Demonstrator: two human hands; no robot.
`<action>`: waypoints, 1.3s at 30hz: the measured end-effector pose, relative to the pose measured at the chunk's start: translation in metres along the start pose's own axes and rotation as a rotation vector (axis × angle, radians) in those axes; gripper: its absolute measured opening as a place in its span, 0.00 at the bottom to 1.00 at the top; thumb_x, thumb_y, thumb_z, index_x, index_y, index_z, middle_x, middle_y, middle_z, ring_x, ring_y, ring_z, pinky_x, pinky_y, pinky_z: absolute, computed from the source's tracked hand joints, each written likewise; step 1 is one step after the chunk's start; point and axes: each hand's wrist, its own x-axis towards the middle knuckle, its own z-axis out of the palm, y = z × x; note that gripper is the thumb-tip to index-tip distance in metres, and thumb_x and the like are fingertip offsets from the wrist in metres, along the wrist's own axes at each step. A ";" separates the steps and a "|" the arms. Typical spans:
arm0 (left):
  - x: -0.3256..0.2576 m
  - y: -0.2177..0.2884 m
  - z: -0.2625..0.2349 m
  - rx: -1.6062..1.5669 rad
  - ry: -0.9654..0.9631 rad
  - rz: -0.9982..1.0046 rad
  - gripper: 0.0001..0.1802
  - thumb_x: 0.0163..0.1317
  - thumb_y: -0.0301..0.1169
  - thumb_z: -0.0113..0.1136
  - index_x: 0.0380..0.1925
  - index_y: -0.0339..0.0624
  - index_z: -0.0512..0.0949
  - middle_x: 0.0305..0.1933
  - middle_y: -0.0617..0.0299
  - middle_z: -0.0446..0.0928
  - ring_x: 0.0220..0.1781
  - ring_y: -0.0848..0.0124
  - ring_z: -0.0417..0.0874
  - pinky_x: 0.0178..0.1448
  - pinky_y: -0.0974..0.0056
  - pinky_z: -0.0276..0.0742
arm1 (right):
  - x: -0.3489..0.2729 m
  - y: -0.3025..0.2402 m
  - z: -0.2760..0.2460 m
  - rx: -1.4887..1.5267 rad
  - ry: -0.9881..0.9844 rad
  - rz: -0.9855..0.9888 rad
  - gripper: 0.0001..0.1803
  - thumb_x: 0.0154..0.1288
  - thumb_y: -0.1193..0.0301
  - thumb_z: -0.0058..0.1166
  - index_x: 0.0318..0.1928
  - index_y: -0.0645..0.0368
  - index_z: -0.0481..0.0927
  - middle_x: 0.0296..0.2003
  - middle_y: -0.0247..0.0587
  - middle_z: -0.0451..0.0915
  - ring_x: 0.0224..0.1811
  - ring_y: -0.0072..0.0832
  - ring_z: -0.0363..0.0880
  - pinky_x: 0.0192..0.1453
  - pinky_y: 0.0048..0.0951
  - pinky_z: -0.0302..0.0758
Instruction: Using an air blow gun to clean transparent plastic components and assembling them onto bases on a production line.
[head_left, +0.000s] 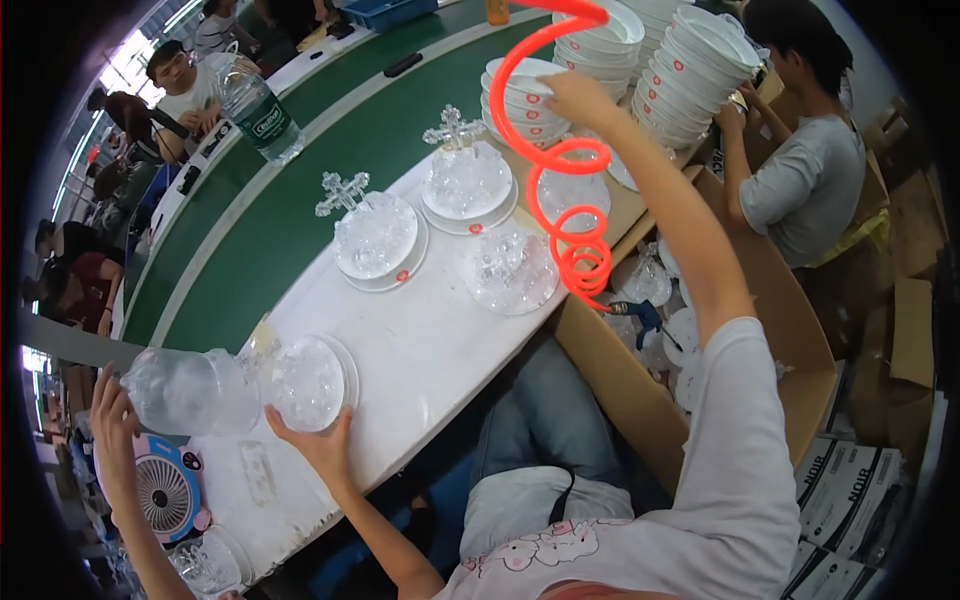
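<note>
left hand [318,440]: fingers wide at dome [303,385] | right hand [580,98]: at plates [524,108], grip unclear | advice: steady dome, take one plate by rim

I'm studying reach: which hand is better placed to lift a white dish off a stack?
Probably the right hand: it is at the stacked white dishes, while the left hand is by a clear-topped piece.
</note>
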 end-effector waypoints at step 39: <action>-0.038 0.069 0.000 0.112 -0.741 0.522 0.26 0.47 0.33 0.65 0.51 0.56 0.74 0.65 0.55 0.58 0.71 0.48 0.47 0.67 0.36 0.43 | -0.217 -0.217 -0.047 1.070 0.045 0.480 0.44 0.57 0.64 0.60 0.65 0.63 0.47 0.63 0.64 0.53 0.64 0.51 0.58 0.65 0.43 0.58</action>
